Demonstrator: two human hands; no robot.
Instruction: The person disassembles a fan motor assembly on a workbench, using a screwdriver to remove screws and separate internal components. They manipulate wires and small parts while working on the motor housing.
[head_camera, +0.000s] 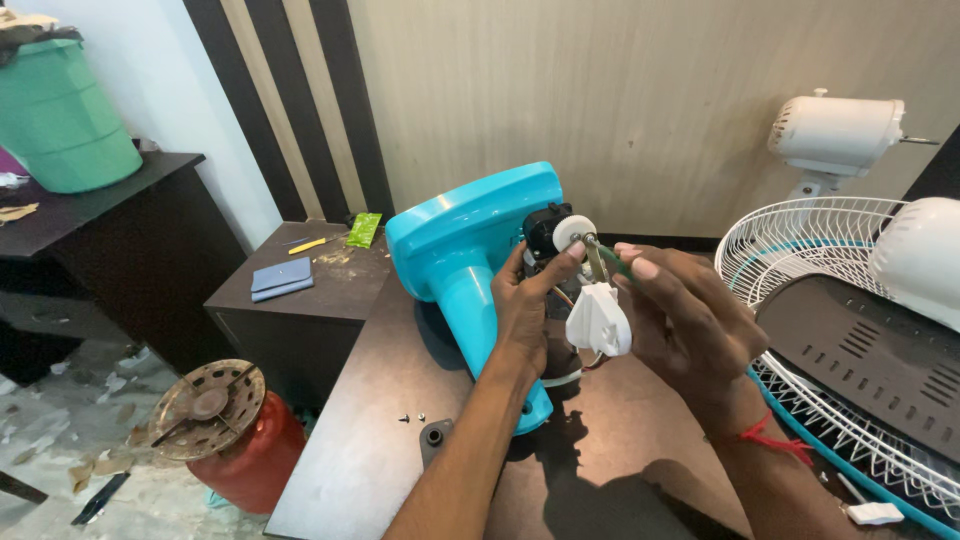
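Hands: left hand (522, 300) gripping turquoise fan housing (465, 245), right hand (680, 320) pinching screwdriver (608, 258).

The fan base (470, 250) is turquoise, carrying a black motor (543, 232) with a white knob (573, 232); a white part (598, 320) hangs below, and the worktop (380, 440) is dark brown. The grille (800, 240) is white wire with a turquoise rim, the bin (60, 120) green, the cylinder (255, 465) red. The wall (650, 100) is beige with dark vertical stripes at left.
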